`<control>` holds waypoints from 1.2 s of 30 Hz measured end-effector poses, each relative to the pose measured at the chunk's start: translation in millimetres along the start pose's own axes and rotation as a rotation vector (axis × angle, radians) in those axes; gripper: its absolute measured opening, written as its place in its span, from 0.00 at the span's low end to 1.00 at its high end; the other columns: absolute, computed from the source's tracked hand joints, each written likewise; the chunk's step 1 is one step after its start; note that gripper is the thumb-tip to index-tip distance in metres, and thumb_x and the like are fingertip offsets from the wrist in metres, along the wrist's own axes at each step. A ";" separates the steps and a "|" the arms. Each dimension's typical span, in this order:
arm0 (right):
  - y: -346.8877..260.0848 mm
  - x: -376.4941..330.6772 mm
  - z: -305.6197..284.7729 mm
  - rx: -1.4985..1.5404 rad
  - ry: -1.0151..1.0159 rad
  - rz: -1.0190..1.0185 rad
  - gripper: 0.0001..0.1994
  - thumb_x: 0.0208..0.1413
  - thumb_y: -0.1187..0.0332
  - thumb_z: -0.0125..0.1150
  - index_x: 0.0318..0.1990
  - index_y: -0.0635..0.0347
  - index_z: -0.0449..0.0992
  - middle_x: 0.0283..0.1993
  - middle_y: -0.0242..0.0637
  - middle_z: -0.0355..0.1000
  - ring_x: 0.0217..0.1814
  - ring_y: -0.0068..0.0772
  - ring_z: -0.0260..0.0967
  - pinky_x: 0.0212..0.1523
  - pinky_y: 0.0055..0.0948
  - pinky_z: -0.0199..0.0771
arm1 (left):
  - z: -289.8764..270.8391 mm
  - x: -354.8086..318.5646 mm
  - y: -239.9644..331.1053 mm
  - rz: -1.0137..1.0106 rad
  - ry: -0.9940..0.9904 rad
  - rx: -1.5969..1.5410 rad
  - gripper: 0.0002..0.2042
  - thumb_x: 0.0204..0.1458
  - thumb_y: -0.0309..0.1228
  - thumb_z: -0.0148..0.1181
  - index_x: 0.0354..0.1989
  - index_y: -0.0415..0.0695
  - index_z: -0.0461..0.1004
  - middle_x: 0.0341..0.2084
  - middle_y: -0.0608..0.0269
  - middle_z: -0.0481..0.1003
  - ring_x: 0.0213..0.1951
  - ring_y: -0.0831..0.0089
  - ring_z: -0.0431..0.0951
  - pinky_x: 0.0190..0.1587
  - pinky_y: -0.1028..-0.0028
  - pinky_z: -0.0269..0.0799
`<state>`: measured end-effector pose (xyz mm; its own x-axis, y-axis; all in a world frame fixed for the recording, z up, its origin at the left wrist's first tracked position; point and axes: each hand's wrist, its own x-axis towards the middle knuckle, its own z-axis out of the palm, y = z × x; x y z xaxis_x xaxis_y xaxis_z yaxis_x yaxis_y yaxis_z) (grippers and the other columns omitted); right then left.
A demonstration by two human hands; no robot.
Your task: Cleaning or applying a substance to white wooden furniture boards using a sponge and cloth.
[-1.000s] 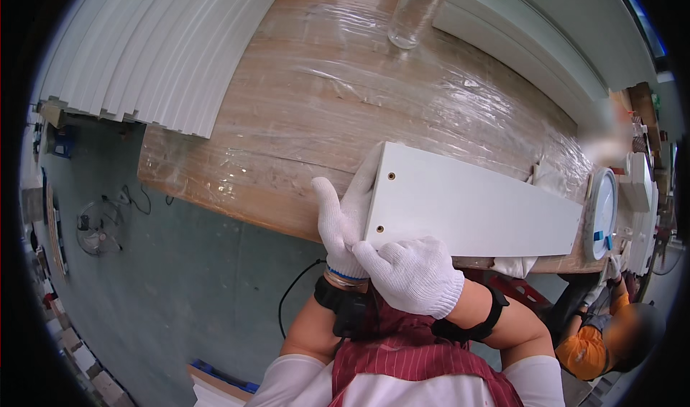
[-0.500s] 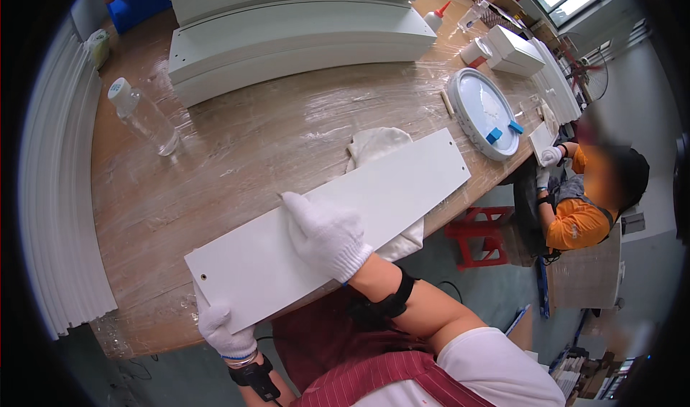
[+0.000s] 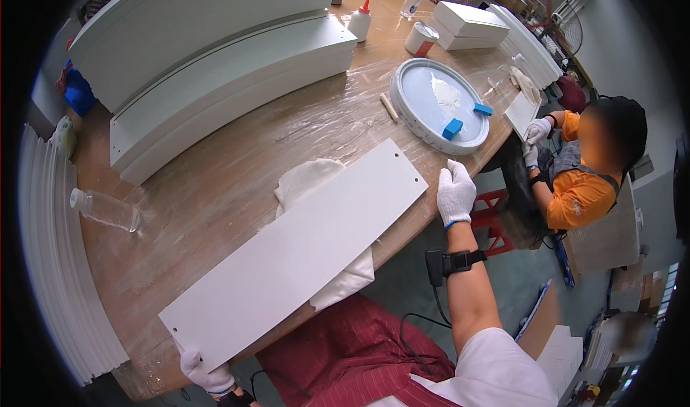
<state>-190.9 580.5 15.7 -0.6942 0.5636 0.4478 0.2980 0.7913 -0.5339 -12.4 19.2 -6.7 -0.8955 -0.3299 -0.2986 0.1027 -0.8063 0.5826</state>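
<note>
A long white board (image 3: 295,252) with small holes at both ends lies slantwise on the table, over a white cloth (image 3: 345,281). My left hand (image 3: 205,371), in a white knit glove, is closed on the board's near left end. My right hand (image 3: 456,193), gloved too, hangs just off the board's far right end, at the table's edge. Its fingers are curled together; whatever they may hold is hidden. Beyond it stands a round white lid (image 3: 420,112) with white paste and two blue blocks (image 3: 452,129) on it. A short pale stick (image 3: 389,108) lies beside the lid.
Stacked white boards (image 3: 237,90) fill the far left, with more white panels (image 3: 65,263) along the left edge. A clear bottle (image 3: 108,211) lies on the table. A red-tipped glue bottle (image 3: 360,22) and a tub (image 3: 421,39) stand farther back. A co-worker (image 3: 582,170) sits at right.
My right hand has left the middle of the board and moved right, toward the lid. My left hand still grips the near end. The whole view has shifted.
</note>
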 end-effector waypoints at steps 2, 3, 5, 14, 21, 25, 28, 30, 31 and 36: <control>-39.0 -10.0 -6.7 0.189 -0.060 -0.046 0.12 0.58 0.69 0.60 0.46 0.63 0.80 0.43 0.49 0.80 0.45 0.46 0.80 0.49 0.37 0.78 | -2.6 1.3 1.3 0.041 0.048 0.088 0.43 0.39 0.26 0.50 0.73 0.41 0.53 0.61 0.48 0.66 0.58 0.50 0.71 0.61 0.54 0.71; -37.5 -14.8 -4.0 0.167 -0.056 -0.135 0.11 0.57 0.69 0.60 0.46 0.60 0.81 0.42 0.47 0.79 0.44 0.45 0.80 0.47 0.37 0.78 | -0.3 3.4 -1.4 0.014 -0.010 0.105 0.42 0.41 0.25 0.51 0.73 0.41 0.53 0.62 0.46 0.65 0.60 0.49 0.70 0.62 0.53 0.70; -51.4 -23.6 2.8 0.106 -0.204 -0.268 0.12 0.56 0.68 0.61 0.47 0.54 0.81 0.41 0.44 0.79 0.41 0.47 0.79 0.44 0.39 0.79 | 7.4 8.9 -2.3 -0.052 -0.214 0.167 0.40 0.46 0.28 0.51 0.73 0.40 0.51 0.66 0.44 0.61 0.65 0.47 0.64 0.67 0.51 0.62; -4.9 6.0 19.0 0.284 -0.024 -0.075 0.12 0.57 0.65 0.61 0.47 0.55 0.79 0.42 0.44 0.79 0.42 0.48 0.78 0.43 0.41 0.79 | 37.5 24.4 34.7 -0.024 0.020 0.936 0.34 0.59 0.29 0.56 0.73 0.37 0.52 0.70 0.47 0.58 0.69 0.53 0.59 0.71 0.56 0.54; -20.0 8.8 8.4 0.360 -0.015 -0.079 0.11 0.57 0.68 0.61 0.47 0.58 0.79 0.40 0.45 0.79 0.40 0.47 0.79 0.39 0.38 0.79 | 99.9 28.9 -20.3 0.591 -0.029 2.703 0.25 0.66 0.36 0.46 0.67 0.33 0.62 0.64 0.38 0.64 0.68 0.45 0.60 0.69 0.53 0.54; -7.4 4.5 14.7 0.391 0.001 -0.090 0.11 0.59 0.67 0.59 0.48 0.55 0.77 0.38 0.43 0.77 0.35 0.48 0.77 0.35 0.40 0.78 | 135.8 42.1 -97.8 0.795 -0.327 2.960 0.29 0.66 0.43 0.43 0.69 0.34 0.58 0.65 0.39 0.63 0.68 0.46 0.59 0.68 0.50 0.53; -5.7 9.6 12.3 0.395 0.022 -0.108 0.11 0.58 0.67 0.60 0.48 0.55 0.78 0.37 0.42 0.77 0.33 0.47 0.77 0.33 0.39 0.78 | 169.5 51.9 -146.4 0.797 -0.536 2.775 0.33 0.61 0.42 0.46 0.71 0.34 0.53 0.68 0.38 0.57 0.70 0.44 0.53 0.71 0.49 0.45; -2.9 10.7 7.7 0.395 -0.007 -0.066 0.11 0.57 0.68 0.61 0.48 0.56 0.79 0.36 0.42 0.77 0.34 0.46 0.78 0.33 0.37 0.78 | 193.8 61.3 -182.0 0.790 -0.682 2.637 0.36 0.57 0.41 0.48 0.72 0.33 0.50 0.69 0.37 0.54 0.72 0.42 0.50 0.73 0.48 0.40; 1.2 11.4 8.1 0.391 -0.006 -0.079 0.11 0.57 0.69 0.61 0.48 0.56 0.78 0.36 0.41 0.77 0.33 0.45 0.77 0.33 0.37 0.78 | 206.5 65.4 -201.2 0.782 -0.758 2.563 0.38 0.56 0.41 0.49 0.72 0.33 0.48 0.70 0.37 0.52 0.72 0.41 0.48 0.73 0.48 0.38; -10.5 8.6 9.7 0.375 0.024 -0.160 0.12 0.58 0.66 0.60 0.49 0.53 0.77 0.34 0.37 0.76 0.31 0.42 0.77 0.31 0.37 0.77 | 310.4 38.1 -243.5 0.529 -0.954 2.331 0.43 0.56 0.48 0.51 0.72 0.28 0.45 0.72 0.30 0.43 0.74 0.35 0.34 0.73 0.43 0.20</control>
<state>-206.4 574.7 18.2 -0.6959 0.4495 0.5601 -0.0746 0.7305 -0.6788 -205.9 355.4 74.8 -0.8863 0.4551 -0.0857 0.4420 0.8865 0.1368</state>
